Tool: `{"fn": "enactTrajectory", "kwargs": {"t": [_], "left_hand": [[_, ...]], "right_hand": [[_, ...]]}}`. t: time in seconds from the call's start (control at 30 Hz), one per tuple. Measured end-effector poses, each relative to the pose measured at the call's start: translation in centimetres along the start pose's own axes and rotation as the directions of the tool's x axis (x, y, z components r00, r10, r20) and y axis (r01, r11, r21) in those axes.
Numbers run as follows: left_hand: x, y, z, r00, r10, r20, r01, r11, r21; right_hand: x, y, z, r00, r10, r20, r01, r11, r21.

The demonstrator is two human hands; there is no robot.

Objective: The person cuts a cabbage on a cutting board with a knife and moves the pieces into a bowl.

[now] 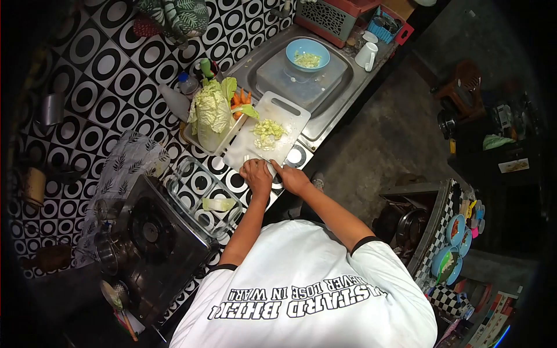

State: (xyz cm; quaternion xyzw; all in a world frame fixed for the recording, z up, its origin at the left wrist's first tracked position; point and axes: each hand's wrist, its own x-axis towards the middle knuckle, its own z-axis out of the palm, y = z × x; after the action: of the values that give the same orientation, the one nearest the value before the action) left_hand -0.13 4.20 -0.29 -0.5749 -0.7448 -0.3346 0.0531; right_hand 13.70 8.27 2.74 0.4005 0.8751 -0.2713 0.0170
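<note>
On the white cutting board (292, 119), my left hand (257, 175) has its fingers curled down over a pale piece of cabbage (246, 158), mostly hidden beneath them. My right hand (292, 178) is closed beside it at the board's near edge, around a knife whose thin blade barely shows. Chopped cabbage (269, 132) lies in a small heap just beyond both hands. Left of the board, a large leafy cabbage (212, 113) rests in a white container (214, 145), with several carrots (241, 102) next to it.
A blue bowl (295, 47) with chopped pieces stands on a translucent lid over the sink (342, 81). A glass dish (194, 180) holding a cabbage chunk (219, 204) is at left, near the stove (152, 232). A white mug (366, 57) and a basket (321, 23) are at the back.
</note>
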Motion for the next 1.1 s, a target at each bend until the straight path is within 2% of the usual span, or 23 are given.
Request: {"fn": "enactTrajectory", "kwargs": {"t": [0.2,0.57,0.9,1.1], "left_hand": [[0.1,0.1,-0.1,1.0,-0.013,0.001,0.013,1.0,0.023],[1.0,0.1,-1.3,0.982,-0.035,0.186,0.02,0.997,0.078],[1.3,-0.2,-1.6,0.979,-0.014,0.203,0.002,0.998,0.057],[1.0,-0.5,-1.4,0.988,0.026,0.149,-0.034,0.998,0.05]], "right_hand": [[-0.1,0.1,-1.3,1.0,0.017,-0.017,-0.016,0.997,0.072],[-2.6,0.3,-2.7,0.994,0.055,-0.094,-0.044,0.992,0.116],[-3.6,-0.5,-1.6,0.986,0.112,-0.123,-0.092,0.983,0.158],[-4.2,-0.8,-1.5,0.981,0.112,-0.159,-0.088,0.984,0.153]]}}
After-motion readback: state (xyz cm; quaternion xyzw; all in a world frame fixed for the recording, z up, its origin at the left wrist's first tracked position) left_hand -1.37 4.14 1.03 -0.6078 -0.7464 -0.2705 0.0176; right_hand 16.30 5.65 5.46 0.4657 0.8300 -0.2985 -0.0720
